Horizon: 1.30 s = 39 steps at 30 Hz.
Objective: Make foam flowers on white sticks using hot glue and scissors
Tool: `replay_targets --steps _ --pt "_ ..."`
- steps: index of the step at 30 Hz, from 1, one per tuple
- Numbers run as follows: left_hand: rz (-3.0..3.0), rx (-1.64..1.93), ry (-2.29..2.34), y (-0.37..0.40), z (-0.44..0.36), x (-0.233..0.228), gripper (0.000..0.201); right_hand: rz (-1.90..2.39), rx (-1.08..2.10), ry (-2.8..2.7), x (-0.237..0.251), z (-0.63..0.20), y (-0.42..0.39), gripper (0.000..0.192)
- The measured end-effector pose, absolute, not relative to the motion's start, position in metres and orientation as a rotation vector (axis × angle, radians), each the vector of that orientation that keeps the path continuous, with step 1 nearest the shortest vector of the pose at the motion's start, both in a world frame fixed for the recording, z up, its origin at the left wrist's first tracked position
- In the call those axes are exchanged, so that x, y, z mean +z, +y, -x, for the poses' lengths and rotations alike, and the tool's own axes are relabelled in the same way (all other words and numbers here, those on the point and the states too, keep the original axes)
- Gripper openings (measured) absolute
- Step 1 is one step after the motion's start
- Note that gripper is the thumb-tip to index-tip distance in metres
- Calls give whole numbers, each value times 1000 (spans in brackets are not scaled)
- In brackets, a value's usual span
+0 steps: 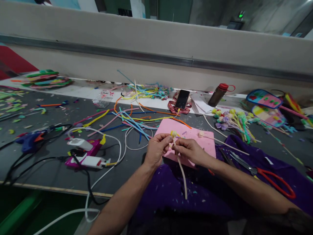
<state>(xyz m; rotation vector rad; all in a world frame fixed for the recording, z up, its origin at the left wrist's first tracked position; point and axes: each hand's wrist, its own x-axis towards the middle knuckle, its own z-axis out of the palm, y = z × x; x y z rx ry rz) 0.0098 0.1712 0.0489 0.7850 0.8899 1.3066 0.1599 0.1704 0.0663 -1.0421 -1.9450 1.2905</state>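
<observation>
Purple cloth (pixel 171 192), flecked with small scraps, lies nearest the viewer beneath both forearms. Left hand (pixel 156 150) and right hand (pixel 189 150) meet above its far edge, each closed in a pinch on a pale stick (pixel 182 171) whose upper end carries a small yellow-white flower (pixel 174 133); the stick's lower end hangs down over the cloth. Red-handled scissors (pixel 266 178) rest on the cloth to the right, well apart from the hands. Pink foam sheet (pixel 202 143) lies just behind the hands on the dark table (pixel 49 153), with a second flower stick (pixel 220 140) across its right part. To the left, a white cable (pixel 114 137) loops near a white and pink device (pixel 85 156), and a blue glue gun (pixel 30 140) lies further left. Beyond the sheet, loose coloured strips (pixel 132 122) spread over the table; a bunch of finished flower sticks (pixel 234 122) lies to the right. Farther back, a phone (pixel 182 99) is propped on a stand, and a dark bottle with a red cap (pixel 218 94) lies beside it near the wall
</observation>
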Motion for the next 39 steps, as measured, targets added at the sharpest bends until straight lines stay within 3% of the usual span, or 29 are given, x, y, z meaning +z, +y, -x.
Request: replay_targets --steps 15,32,39 --pt "-813 1270 891 172 -11 49 30 1025 1357 -1977 67 -161 168 31" --pt "-842 1312 957 177 -7 50 31 984 1823 -1539 75 -164 161 30" --pt "-809 1302 910 177 -6 48 27 956 1768 -1496 68 -170 164 27"
